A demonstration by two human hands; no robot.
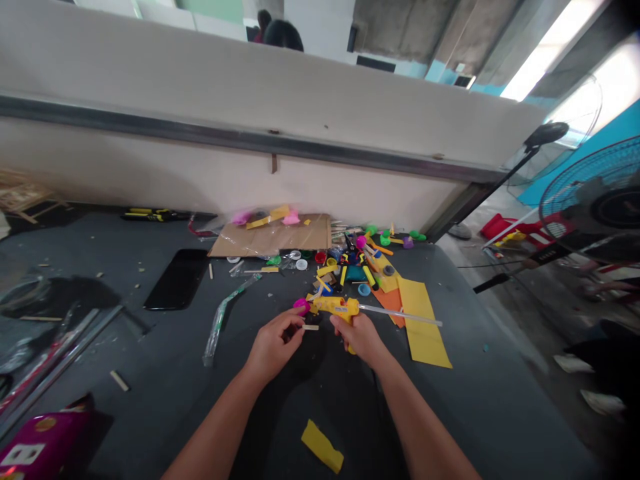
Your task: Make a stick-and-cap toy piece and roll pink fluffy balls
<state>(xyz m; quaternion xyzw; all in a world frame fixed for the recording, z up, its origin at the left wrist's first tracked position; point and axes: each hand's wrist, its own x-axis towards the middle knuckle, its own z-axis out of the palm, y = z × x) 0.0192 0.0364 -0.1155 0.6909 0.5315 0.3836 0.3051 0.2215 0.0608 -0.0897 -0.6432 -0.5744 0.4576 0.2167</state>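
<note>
My right hand [359, 335] is wrapped round the handle of a yellow hot glue gun [337, 305], whose nozzle end points left. A long clear glue stick [400, 315] sticks out of its back to the right. Close by on the left, my left hand [277, 339] is closed, pinching a short, pale wooden stick [311, 327] that juts out below the gun's front. A magenta piece [301, 305] shows just at the left fingertips and the nozzle; whether the hand touches it I cannot tell.
Bottle caps, clay-like bits and pliers [367, 270] clutter the table behind the gun. Yellow paper [425, 323] lies right, a yellow scrap [323, 447] in front. Further left are a black phone [177, 280], clear tubes [65, 363] and a magenta box [43, 443]. Cardboard [285, 237] lies near the partition.
</note>
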